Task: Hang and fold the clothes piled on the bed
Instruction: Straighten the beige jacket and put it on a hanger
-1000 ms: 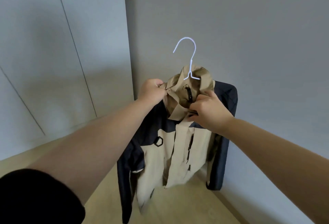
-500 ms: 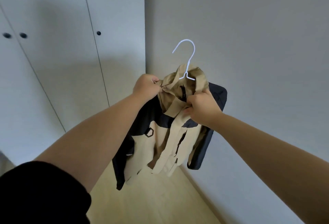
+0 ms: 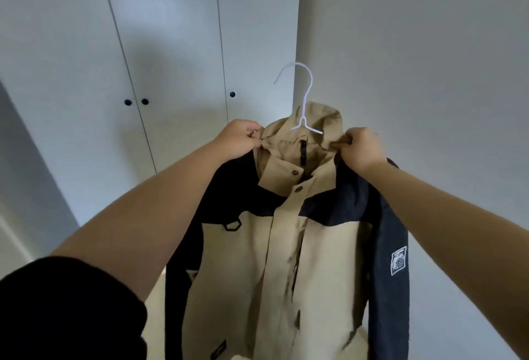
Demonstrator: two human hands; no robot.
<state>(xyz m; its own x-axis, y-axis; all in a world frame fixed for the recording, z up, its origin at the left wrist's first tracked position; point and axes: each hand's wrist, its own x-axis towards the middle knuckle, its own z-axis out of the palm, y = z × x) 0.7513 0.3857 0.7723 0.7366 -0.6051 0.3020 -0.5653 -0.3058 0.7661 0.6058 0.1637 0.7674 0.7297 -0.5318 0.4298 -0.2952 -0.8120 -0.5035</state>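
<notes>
Here both hands, left (image 3: pixel 239 137) and right (image 3: pixel 362 149), pinch the crisp tan-and-navy jacket (image 3: pixel 289 245) on a thin white wire hanger (image 3: pixel 305 102).

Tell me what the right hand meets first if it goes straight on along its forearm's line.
The right hand pinches the collar of the jacket, so going on up and leftward it would press into that collar first, then likely the white wire hanger; depth beyond is unclear.

jacket (image 3: pixel 289 245) on hanger (image 3: pixel 304 107) | hands beside collar | wardrobe (image 3: pixel 160 44) behind
</notes>
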